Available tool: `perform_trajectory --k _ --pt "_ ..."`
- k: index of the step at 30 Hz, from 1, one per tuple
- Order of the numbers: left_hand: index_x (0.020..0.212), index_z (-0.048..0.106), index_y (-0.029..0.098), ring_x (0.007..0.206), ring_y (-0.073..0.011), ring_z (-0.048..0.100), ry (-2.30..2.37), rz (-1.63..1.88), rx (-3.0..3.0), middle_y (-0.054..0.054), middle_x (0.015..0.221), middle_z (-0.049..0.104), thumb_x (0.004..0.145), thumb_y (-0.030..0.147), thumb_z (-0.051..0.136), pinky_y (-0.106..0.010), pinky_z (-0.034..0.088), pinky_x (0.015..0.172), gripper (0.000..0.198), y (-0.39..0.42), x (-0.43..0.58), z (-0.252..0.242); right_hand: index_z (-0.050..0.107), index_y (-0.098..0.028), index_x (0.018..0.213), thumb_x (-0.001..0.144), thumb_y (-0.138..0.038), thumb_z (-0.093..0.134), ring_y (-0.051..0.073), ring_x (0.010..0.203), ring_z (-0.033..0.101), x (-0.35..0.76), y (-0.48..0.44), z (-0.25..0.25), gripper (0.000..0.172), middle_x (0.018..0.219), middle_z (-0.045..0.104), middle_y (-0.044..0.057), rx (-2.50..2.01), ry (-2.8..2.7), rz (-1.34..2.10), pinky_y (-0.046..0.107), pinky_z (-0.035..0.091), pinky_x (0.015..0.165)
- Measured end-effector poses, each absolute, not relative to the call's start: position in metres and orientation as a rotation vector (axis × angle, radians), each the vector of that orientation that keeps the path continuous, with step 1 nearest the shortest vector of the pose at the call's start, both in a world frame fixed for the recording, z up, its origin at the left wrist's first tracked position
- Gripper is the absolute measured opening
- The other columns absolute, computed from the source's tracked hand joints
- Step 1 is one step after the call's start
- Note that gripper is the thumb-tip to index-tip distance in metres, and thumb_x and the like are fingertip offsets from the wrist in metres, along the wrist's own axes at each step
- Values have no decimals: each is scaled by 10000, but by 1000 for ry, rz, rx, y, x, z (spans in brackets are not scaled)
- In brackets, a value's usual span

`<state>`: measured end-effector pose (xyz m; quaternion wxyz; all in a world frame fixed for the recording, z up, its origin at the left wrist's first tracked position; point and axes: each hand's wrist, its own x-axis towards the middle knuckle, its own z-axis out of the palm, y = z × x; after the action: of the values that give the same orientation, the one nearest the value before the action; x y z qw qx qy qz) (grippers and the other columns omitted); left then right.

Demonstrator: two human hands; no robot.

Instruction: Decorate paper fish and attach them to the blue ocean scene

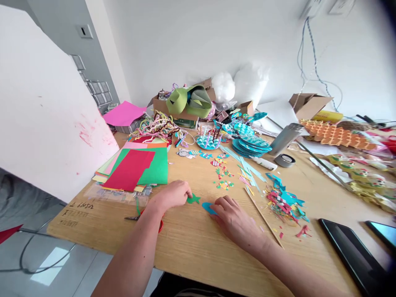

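Note:
My left hand (173, 194) rests on the wooden table (192, 243) with its fingers pinched on a small green paper star (193, 199). Just to the right, my right hand (233, 216) lies on the table with curled fingers pressing on a blue paper piece (208, 207), which it partly covers. Red-handled scissors (159, 225) lie under my left forearm, mostly hidden.
A stack of red, green and pink paper sheets (139, 167) lies at the left. Paper scraps (286, 202), a thin wooden stick (262, 216), blue paper plates (250, 144), a tape roll (284, 160), boxes and a dark tablet (355, 255) crowd the rest.

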<state>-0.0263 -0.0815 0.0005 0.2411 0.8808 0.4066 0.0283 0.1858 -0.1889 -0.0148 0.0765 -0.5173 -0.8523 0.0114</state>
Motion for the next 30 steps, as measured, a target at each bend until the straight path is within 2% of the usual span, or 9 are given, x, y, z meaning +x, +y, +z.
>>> perform_trajectory --k 6,9,13,17,21,30 --pt "884 758 199 887 -193 656 1091 86 2418 -53 925 741 724 76 435 -271 483 797 381 -82 -27 0 668 -199 975 900 -237 539 221 923 570 203 -150 -1 154 942 643 94 -1466 -2400 123 355 479 805" --pt "875 757 205 885 -186 654 1103 127 2404 -48 920 740 730 75 441 -263 481 798 371 -81 -27 0 682 -201 979 905 -248 540 203 1008 585 217 -96 12 168 1007 676 74 -1706 -2278 210 317 450 880" --pt "880 748 194 868 -171 651 1120 272 2405 -48 929 728 755 55 426 -264 478 809 373 -78 -28 -4 686 -158 971 885 -230 564 190 910 643 227 -18 14 166 969 699 76 -1899 -2232 233 281 479 793" --pt "906 735 176 901 -175 642 1200 439 2390 -67 968 706 778 41 418 -280 470 842 367 -75 -28 -6 608 -155 1088 909 -330 562 185 951 614 227 34 4 255 1094 629 68 -2037 -2236 240 382 510 833" --pt "917 725 170 915 -186 629 1234 456 2413 -76 948 684 786 29 411 -293 468 836 367 -76 -26 -5 574 -165 1155 912 -341 557 197 986 600 226 55 -5 300 1162 591 75 -2093 -2289 260 402 515 839" --pt "884 712 169 881 -205 619 1240 382 2457 -81 923 665 765 21 422 -306 469 781 346 -78 -24 -6 564 -163 1173 908 -337 565 208 1020 588 227 64 -10 317 1190 577 82 -2085 -2312 199 423 505 859"
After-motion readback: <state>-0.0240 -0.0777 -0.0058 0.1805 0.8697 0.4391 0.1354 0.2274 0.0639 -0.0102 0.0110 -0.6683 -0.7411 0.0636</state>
